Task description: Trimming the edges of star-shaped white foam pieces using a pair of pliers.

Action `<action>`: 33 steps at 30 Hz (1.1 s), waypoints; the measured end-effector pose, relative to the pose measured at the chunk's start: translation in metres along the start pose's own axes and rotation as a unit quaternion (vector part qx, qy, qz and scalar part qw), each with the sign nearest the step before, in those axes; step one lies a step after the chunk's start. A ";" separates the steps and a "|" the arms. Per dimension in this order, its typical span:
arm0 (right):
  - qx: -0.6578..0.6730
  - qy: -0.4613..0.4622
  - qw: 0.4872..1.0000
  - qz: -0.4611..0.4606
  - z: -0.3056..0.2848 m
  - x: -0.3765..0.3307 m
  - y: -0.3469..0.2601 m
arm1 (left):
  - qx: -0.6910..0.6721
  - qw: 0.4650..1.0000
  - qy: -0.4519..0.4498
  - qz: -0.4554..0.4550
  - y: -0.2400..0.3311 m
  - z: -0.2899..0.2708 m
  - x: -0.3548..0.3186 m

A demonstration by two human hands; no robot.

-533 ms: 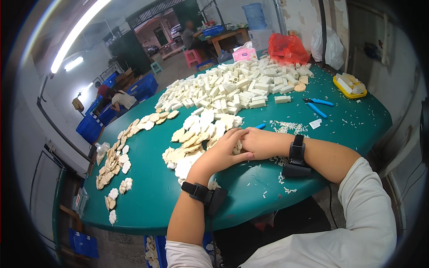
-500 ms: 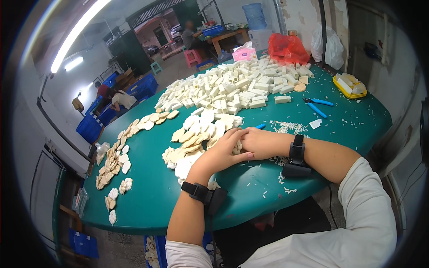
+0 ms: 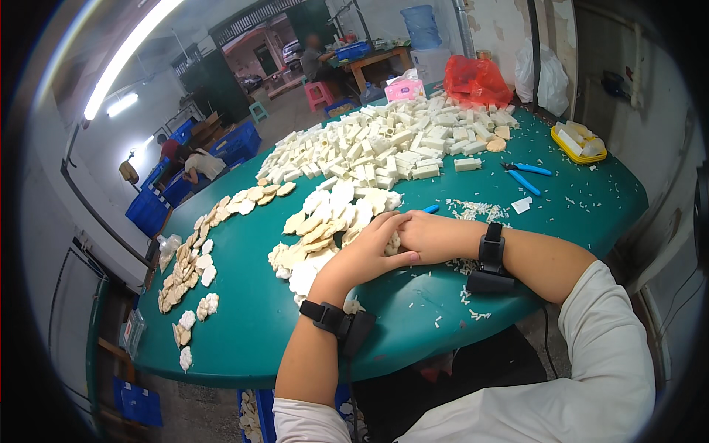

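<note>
My left hand (image 3: 369,252) and my right hand (image 3: 436,238) meet over the green table, at the edge of a heap of flat cream and white scalloped pieces (image 3: 316,235). The left hand lies across the right hand's fingers, its thumb stretched apart from its other fingers, and no object shows in it. My right hand's fingers are hidden beneath the left, so whether they hold anything cannot be seen. A blue handle end (image 3: 430,210) pokes out just beyond the right hand. Small white trimmings (image 3: 476,210) lie beside it.
A large pile of white rectangular tubes (image 3: 369,144) covers the far table. Blue-handled nippers (image 3: 526,177) and a yellow tray (image 3: 578,144) lie right; a red plastic bag (image 3: 476,81) and pink tissue pack (image 3: 404,88) behind. More scalloped pieces (image 3: 185,269) curve along the left. Other people sit in the background.
</note>
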State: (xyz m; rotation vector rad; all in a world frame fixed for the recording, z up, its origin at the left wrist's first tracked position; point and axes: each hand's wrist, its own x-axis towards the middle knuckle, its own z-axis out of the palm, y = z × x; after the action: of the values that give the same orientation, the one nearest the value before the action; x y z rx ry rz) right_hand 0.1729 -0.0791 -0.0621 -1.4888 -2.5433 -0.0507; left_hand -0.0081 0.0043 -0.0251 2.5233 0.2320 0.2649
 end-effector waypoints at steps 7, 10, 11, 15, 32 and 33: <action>0.006 -0.030 0.999 0.023 -0.007 0.002 -0.005 | -0.002 1.000 -0.003 -0.006 0.001 -0.001 -0.001; 0.005 -0.017 1.000 0.018 0.000 0.000 0.000 | 0.001 1.000 -0.005 -0.006 0.002 -0.001 0.001; 0.005 -0.004 1.000 0.011 0.003 0.001 0.002 | 0.001 1.000 -0.005 -0.006 0.002 -0.001 0.001; -0.006 -0.008 1.000 0.006 0.002 0.002 0.001 | -0.002 1.000 -0.006 -0.013 0.000 0.000 0.000; -0.001 0.022 1.000 -0.014 0.002 0.000 0.001 | -0.007 1.000 -0.009 -0.023 0.001 0.000 0.000; -0.001 0.022 1.000 -0.014 0.003 0.000 0.001 | 0.001 1.000 -0.006 -0.016 0.001 0.000 0.000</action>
State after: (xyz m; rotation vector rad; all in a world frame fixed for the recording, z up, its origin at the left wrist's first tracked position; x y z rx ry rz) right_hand 0.1737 -0.0783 -0.0649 -1.4383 -2.5303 -0.0891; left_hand -0.0083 0.0040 -0.0246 2.5211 0.2674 0.2360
